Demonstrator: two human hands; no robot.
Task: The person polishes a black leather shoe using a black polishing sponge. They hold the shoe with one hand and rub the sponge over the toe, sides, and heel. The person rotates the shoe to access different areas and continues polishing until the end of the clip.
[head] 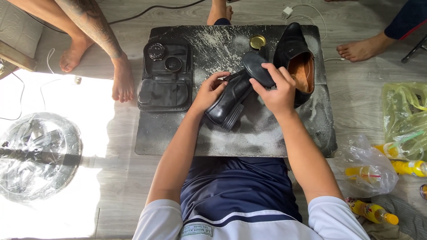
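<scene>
- The left hand (208, 94) grips the black shoe (229, 101) at its side, fingers closed on the leather.
- The right hand (278, 91) clamps the shoe's heel end, holding it tilted over the dark, dusty surface (178, 138).
- A second black shoe (297, 60) lies just beside the right hand.
- A black kit pouch (165, 78) sits left of the hands; a small round tin (257, 42) sits beyond them.

Home floor used as a makeshift shoe-care spot, grey wood-look floor (356, 89), low dusty black worktop (178, 138), open polish kit pouch (165, 75), barefoot people sitting around, loose cables (307, 11), drink bottles in plastic bags (369, 171)
</scene>
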